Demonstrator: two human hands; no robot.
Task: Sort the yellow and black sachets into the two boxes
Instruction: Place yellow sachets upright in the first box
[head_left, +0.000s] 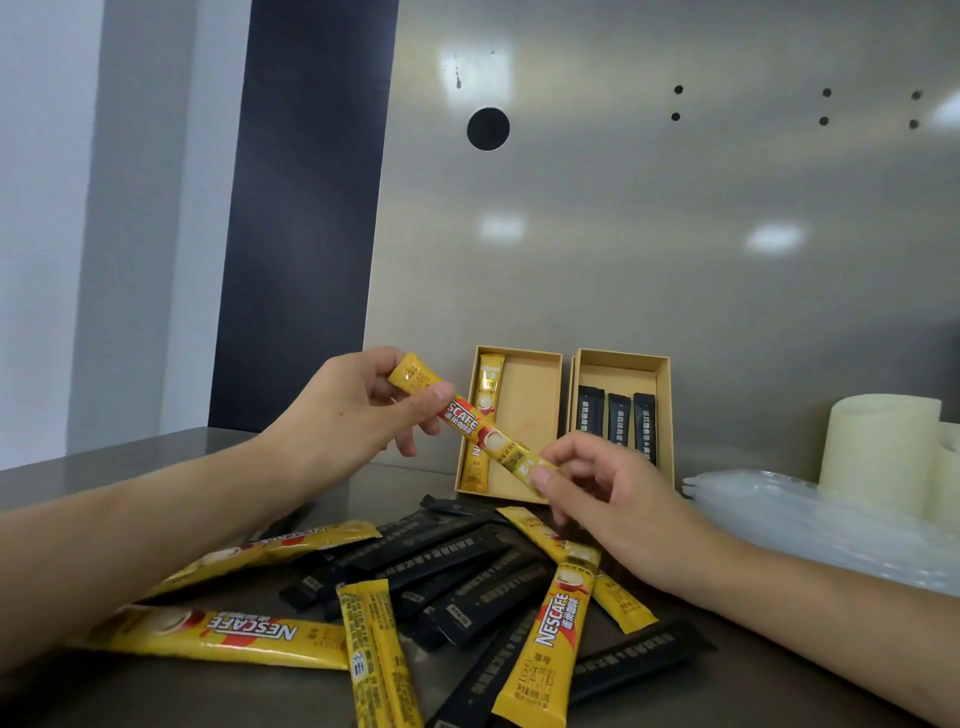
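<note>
Both hands carry one yellow stick. The left hand (353, 410) has its fingers (431, 400) pinched on the top end of the held sachet (467, 421), and the right hand (608, 499) has thumb and forefinger clamped on the bottom end. The stick hangs slanted over the near left corner of the left box (524, 354).

One yellow stick (488, 389) already lies along that box's left wall. The bare floor to its right is the likely slot.

Risks, as I judge them:
- The slant may catch an end on the box wall, so the stick lands propped on the rim or across the one inside.
- Letting go with one hand early would leave the stick swinging from the other end.
- The right box (621, 371), touching the left box's right side, holds three black sticks (618, 421); a drift that way would mix the colours.

The unsorted pile (467, 571) lies on the table (156, 457) just in front of the left box, below both wrists, and a low forearm could drag it. Clear plastic (831, 519) and a cream roll (878, 447) sit well to the box's right, out of the path.
</note>
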